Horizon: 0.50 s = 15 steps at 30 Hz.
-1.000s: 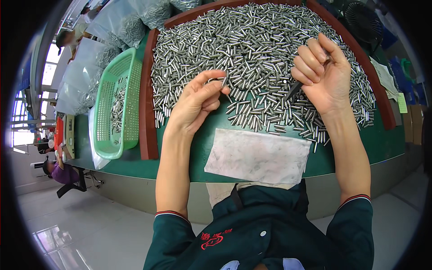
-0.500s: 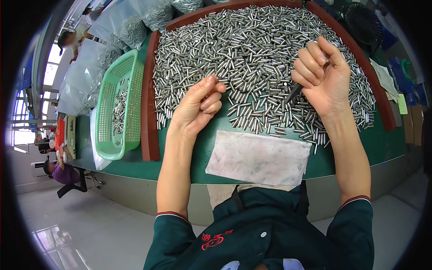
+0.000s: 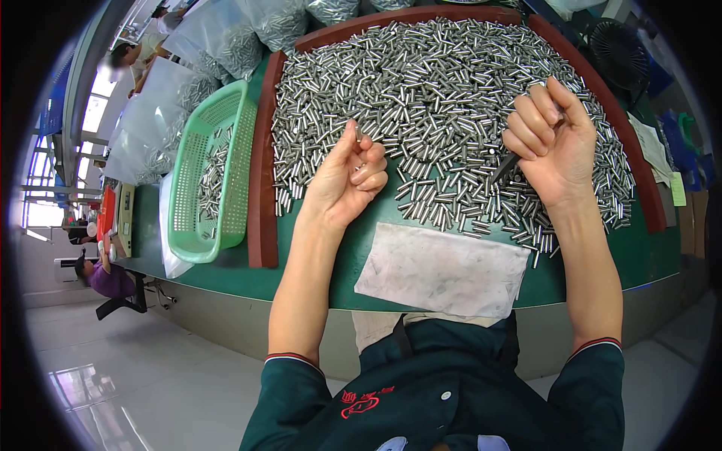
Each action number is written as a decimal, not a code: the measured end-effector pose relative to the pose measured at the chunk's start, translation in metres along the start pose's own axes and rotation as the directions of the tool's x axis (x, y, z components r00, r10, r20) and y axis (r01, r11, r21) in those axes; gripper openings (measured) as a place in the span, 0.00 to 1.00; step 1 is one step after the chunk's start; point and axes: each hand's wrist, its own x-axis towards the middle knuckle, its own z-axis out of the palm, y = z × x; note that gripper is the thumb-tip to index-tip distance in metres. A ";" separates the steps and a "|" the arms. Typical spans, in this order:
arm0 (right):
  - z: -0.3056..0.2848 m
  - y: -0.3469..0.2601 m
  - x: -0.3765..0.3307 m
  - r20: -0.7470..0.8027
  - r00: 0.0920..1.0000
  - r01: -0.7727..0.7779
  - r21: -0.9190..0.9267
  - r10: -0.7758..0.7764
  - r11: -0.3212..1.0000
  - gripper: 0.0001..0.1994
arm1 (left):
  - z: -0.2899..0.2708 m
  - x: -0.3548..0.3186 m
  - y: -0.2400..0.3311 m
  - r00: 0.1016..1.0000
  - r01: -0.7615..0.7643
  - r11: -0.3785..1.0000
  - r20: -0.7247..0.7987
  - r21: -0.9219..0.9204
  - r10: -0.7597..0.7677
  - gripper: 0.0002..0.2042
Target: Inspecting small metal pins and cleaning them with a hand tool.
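Observation:
Many short, shiny metal pins (image 3: 421, 90) lie in a wide heap on the green tabletop. Over the near left of the heap, my left hand (image 3: 346, 180) is closed with its palm turned up. A small metal pin (image 3: 359, 134) shows between its thumb and forefinger, and small shiny spots show by the curled fingers. My right hand (image 3: 556, 146) is curled above the right side of the heap. From its little-finger side sticks a dark, narrow, pointed tool (image 3: 505, 167), whose exact kind I cannot make out.
A stained white cloth (image 3: 444, 269) lies by the near table edge. Dark red strips (image 3: 263, 165) border the heap. To the left stands a green basket (image 3: 242, 173) holding pins, with clear bags of pins (image 3: 143, 128) beyond. A black fan (image 3: 618, 51) is at far right. Other people sit at left.
The whole view has shifted a little, so the table sits further right. My left fingers have loosened slightly, and the pin at their tips shows more plainly. My right hand keeps its grip.

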 end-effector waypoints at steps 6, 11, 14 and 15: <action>-0.001 0.001 0.000 -0.001 1.000 -0.003 0.002 0.003 1.000 0.19 | 0.006 -0.001 -0.002 0.995 -0.050 0.998 -0.089 0.045 0.054 0.09; 0.000 0.001 0.001 0.005 1.000 -0.001 -0.013 0.001 1.000 0.18 | 0.003 -0.002 0.002 0.981 -0.146 0.983 -0.114 0.115 0.159 0.03; 0.000 0.000 0.001 0.014 1.000 -0.008 -0.014 0.008 1.000 0.18 | 0.009 -0.003 0.002 0.979 -0.152 0.974 -0.113 0.168 0.172 0.02; 0.000 0.000 0.001 0.016 1.000 -0.006 -0.013 0.006 1.000 0.19 | 0.010 -0.004 0.003 0.981 -0.143 0.963 -0.098 0.227 0.168 0.03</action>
